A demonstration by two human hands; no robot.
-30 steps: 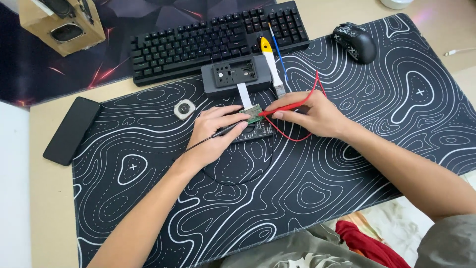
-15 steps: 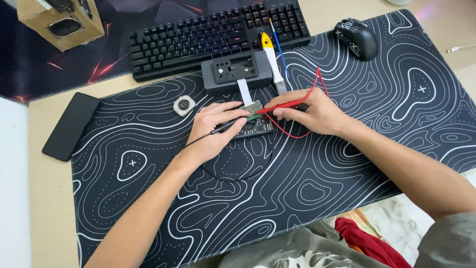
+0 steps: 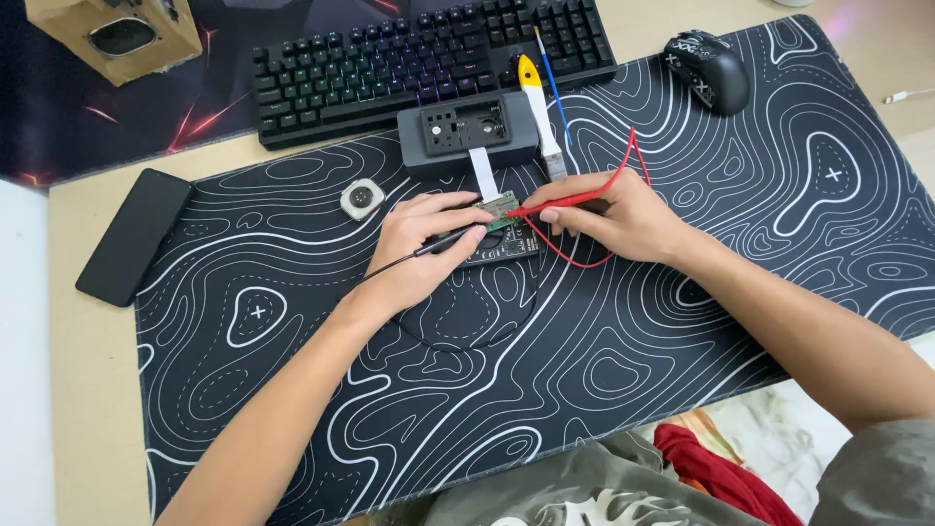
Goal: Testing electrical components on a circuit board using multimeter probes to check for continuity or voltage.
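Now left hand (image 3: 414, 248) curls, pinching 1 black probe (image 3: 443, 244); right hand (image 3: 614, 214) pinches 1 red probe (image 3: 560, 202), forearms angled in from the desk mat's (image 3: 682, 321) near edge. Both tips meet on 1 small circuit board (image 3: 502, 206), mid-mat toward far edge. Behind: 1 grey case (image 3: 467, 129), 1 keyboard (image 3: 419, 63), 1 mouse (image 3: 709, 66) at far right corner.

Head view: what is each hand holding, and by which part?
The left hand pinches a black probe near its tip; the right hand pinches a red probe along its shaft. Both tips meet a small green circuit board.
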